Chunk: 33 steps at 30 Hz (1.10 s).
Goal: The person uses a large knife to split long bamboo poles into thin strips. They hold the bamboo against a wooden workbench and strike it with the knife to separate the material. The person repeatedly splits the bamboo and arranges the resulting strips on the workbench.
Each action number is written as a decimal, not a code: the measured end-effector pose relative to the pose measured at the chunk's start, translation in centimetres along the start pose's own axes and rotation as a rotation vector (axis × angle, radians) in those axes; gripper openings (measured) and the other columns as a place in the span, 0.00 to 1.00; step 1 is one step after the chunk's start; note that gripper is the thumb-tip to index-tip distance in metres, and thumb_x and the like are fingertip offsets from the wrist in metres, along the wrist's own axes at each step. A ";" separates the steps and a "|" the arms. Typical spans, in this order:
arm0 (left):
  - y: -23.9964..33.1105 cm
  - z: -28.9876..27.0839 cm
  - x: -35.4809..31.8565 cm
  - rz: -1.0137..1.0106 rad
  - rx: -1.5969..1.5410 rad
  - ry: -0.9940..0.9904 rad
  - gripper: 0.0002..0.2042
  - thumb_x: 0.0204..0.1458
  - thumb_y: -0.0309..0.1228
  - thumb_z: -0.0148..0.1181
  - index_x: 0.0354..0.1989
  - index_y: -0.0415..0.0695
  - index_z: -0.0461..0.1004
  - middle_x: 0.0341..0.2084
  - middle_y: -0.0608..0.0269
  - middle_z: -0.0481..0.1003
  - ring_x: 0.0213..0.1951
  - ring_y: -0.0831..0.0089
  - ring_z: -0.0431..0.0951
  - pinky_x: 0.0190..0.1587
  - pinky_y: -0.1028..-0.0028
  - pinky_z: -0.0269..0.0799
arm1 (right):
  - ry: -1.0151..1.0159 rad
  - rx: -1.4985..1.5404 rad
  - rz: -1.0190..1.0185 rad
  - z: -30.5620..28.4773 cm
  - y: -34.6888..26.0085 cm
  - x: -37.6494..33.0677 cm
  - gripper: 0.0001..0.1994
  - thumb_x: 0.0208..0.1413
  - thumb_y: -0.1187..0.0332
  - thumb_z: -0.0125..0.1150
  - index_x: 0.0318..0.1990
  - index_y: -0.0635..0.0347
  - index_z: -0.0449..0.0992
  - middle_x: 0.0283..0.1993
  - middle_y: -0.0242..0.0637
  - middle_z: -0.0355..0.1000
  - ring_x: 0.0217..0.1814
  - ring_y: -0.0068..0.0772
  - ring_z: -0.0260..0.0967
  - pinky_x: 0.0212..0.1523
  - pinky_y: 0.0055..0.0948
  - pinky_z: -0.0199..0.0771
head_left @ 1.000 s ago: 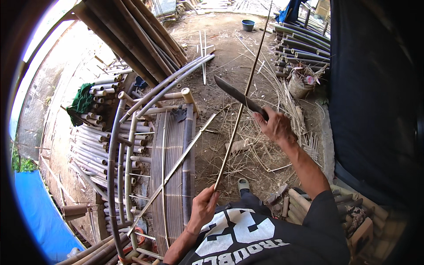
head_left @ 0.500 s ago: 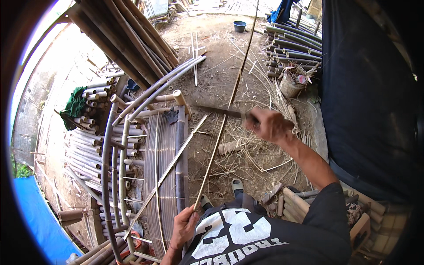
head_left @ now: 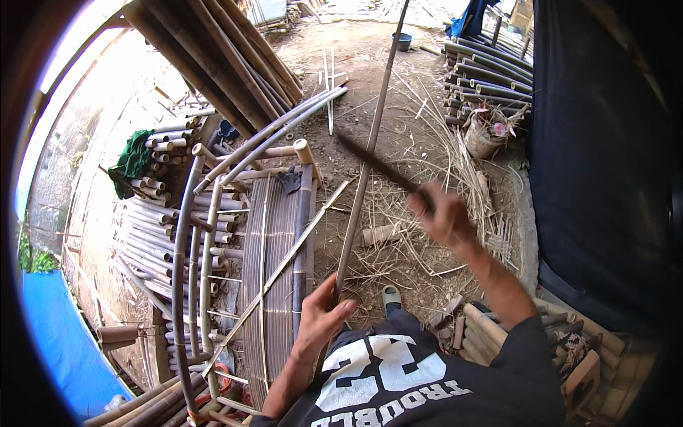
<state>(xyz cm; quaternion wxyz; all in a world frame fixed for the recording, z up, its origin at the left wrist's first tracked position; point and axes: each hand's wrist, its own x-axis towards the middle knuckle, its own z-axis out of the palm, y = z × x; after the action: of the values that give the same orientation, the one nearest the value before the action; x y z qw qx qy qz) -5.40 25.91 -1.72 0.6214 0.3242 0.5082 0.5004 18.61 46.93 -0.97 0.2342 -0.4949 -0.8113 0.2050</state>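
My left hand is closed round the near end of a long bamboo strip, its thumb pointing to the right. The strip slants up and away from me, its brownish outer face showing. In my right hand is the handle of a long, dark-bladed knife. The blade slants up to the left and crosses the strip in the picture; whether they touch, I cannot tell. Left of the strip stands a bamboo bench with a slatted seat, and a pale split strip lies slantwise across it.
Bamboo shavings litter the ground ahead. Stacked poles lie at the far right and left; thick poles lean at the upper left. A dark sheet hangs on the right. Cut bamboo lies by my right elbow.
My left hand has moved forward, and the strip has turned from its narrow pale edge to a broader brownish face. The knife has swung from nearly level to slanting, its tip farther from me.
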 end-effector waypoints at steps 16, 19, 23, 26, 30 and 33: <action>3.3 2.9 1.4 0.011 -0.042 -0.112 0.40 0.41 0.30 0.77 0.63 0.34 0.62 0.20 0.80 0.58 0.23 0.89 0.58 0.24 0.87 0.52 | 0.026 0.026 -0.385 3.5 -5.0 -5.4 0.27 0.60 0.38 0.49 0.29 0.56 0.68 0.18 0.36 0.67 0.16 0.33 0.71 0.17 0.38 0.74; 2.9 3.1 0.7 0.019 -0.048 -0.088 0.39 0.41 0.31 0.77 0.62 0.35 0.63 0.20 0.80 0.58 0.23 0.89 0.58 0.25 0.87 0.52 | 0.159 -0.033 -0.506 3.6 -4.6 -4.4 0.26 0.60 0.39 0.50 0.29 0.57 0.68 0.16 0.36 0.66 0.17 0.36 0.71 0.17 0.38 0.74; 2.8 2.9 -0.2 0.040 -0.004 -0.041 0.41 0.41 0.31 0.77 0.63 0.35 0.62 0.21 0.80 0.58 0.23 0.89 0.57 0.25 0.87 0.51 | 0.056 0.141 -0.231 3.2 -4.8 -3.8 0.26 0.61 0.40 0.48 0.29 0.57 0.68 0.17 0.36 0.67 0.17 0.35 0.72 0.16 0.39 0.71; 2.8 2.8 -0.6 -0.004 0.011 -0.065 0.41 0.42 0.30 0.77 0.64 0.35 0.61 0.21 0.80 0.57 0.24 0.89 0.57 0.25 0.88 0.50 | 0.183 -0.102 -0.534 3.4 -4.8 -4.2 0.27 0.63 0.40 0.45 0.32 0.58 0.70 0.20 0.35 0.69 0.17 0.30 0.70 0.15 0.38 0.70; 1.6 2.3 -3.1 -0.016 0.046 -0.087 0.44 0.40 0.35 0.77 0.64 0.31 0.60 0.19 0.79 0.60 0.21 0.89 0.60 0.23 0.86 0.50 | 0.130 0.025 0.031 0.0 0.7 1.2 0.29 0.61 0.37 0.44 0.33 0.57 0.71 0.16 0.35 0.67 0.15 0.32 0.69 0.16 0.39 0.71; 0.0 1.1 -5.6 -0.031 -0.092 -0.071 0.43 0.41 0.35 0.77 0.64 0.30 0.60 0.18 0.78 0.60 0.18 0.88 0.61 0.20 0.85 0.51 | 0.238 -0.170 -0.136 -1.9 2.2 2.3 0.30 0.61 0.35 0.40 0.32 0.54 0.69 0.13 0.29 0.62 0.12 0.25 0.65 0.11 0.32 0.68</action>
<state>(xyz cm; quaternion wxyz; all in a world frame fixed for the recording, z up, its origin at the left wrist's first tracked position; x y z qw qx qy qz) -4.23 20.68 0.33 0.6607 0.3049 0.4674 0.5020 20.30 50.12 -0.27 0.2994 -0.4778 -0.8237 0.0594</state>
